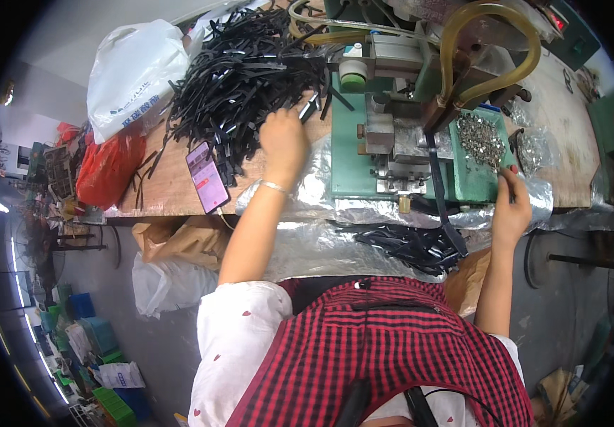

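My left hand [284, 146] is closed at the right edge of a large heap of black strips [228, 92]. A black strip with a shiny pale part [310, 106] shows at its fingertips. On the right, my right hand [512, 203] has its thumb and fingers drawn together beside a green tray [467, 188] of small silvery metal pieces [480, 140]. Whatever it pinches is too small to make out. Between my hands stands a bench machine [396, 139] on a green base. One long black strip [436, 178] hangs from it over the table edge.
A phone [208, 178] with a lit screen and a cable lies left of my left forearm. White [136, 71] and red [111, 167] plastic bags sit further left. More black strips [413, 245] rest on silvery sheeting above my lap. A yellowish hose [531, 53] loops over the machine.
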`<state>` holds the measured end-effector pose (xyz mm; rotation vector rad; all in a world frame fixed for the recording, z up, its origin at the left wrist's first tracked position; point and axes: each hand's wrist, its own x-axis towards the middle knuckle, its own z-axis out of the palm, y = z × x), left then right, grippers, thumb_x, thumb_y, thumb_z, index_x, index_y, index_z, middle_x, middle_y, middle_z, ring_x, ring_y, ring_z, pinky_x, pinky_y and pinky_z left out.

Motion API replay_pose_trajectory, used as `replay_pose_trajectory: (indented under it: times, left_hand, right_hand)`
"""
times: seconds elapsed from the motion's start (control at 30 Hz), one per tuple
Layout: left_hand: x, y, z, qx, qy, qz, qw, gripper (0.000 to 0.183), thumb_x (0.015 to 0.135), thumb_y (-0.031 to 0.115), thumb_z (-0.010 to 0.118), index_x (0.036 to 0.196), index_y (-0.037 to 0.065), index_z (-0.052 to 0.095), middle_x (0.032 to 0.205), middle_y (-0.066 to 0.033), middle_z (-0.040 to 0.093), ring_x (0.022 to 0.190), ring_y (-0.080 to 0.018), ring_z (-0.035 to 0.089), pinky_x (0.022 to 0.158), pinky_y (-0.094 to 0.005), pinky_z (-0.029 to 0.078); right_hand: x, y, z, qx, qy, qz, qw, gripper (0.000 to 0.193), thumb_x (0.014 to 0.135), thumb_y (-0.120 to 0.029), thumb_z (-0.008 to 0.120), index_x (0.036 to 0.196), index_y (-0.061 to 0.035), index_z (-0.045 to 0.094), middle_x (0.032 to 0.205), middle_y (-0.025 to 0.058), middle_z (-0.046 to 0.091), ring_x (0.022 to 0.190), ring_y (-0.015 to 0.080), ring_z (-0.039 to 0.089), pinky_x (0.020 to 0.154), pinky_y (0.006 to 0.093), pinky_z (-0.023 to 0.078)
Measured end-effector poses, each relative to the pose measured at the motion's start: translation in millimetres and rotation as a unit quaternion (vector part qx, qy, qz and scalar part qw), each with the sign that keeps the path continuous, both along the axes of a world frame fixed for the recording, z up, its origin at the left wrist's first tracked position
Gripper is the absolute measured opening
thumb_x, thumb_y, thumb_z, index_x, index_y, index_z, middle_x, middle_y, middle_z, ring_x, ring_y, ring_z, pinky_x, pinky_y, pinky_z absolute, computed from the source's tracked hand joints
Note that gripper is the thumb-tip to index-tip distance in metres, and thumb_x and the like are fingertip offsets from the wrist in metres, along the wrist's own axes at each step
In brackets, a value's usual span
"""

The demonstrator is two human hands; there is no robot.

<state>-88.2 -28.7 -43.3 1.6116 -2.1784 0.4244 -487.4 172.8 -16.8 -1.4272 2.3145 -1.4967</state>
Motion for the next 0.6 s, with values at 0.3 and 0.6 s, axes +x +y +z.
replay_pose_trajectory:
  times: [0.3, 0.6]
  left_hand:
    - [24.4, -2.7, 45.6, 0.219, 0.561, -0.082, 0.794, 0.025, 0.107, 0.017, 0.059, 0.124, 0.000, 0.066, 0.094, -0.0090, 0.077, 0.075, -0.0139, 0.072, 0.062, -0.0295, 0.056]
    - [-4.6, 65.6, 68.7, 0.152, 0.637, -0.055, 0.754, 0.038, 0.107, 0.029, 0.064, 0.086, -0.001, 0.073, 0.070, -0.0021, 0.064, 0.054, -0.0045, 0.053, 0.049, -0.0186, 0.039]
  right_hand:
    - [78.8, -48.5, 95.1, -0.129, -0.030, 0.219, 0.967, 0.015, 0.090, -0.002, 0.070, 0.105, -0.0008, 0.074, 0.102, 0.0117, 0.075, 0.096, 0.0237, 0.071, 0.088, 0.0342, 0.053]
    - [124.2, -68.9, 80.5, -0.182, -0.317, 0.241, 0.899, 0.037, 0.089, 0.001, 0.074, 0.124, 0.0031, 0.060, 0.110, 0.0106, 0.073, 0.101, 0.0164, 0.071, 0.091, 0.0290, 0.054]
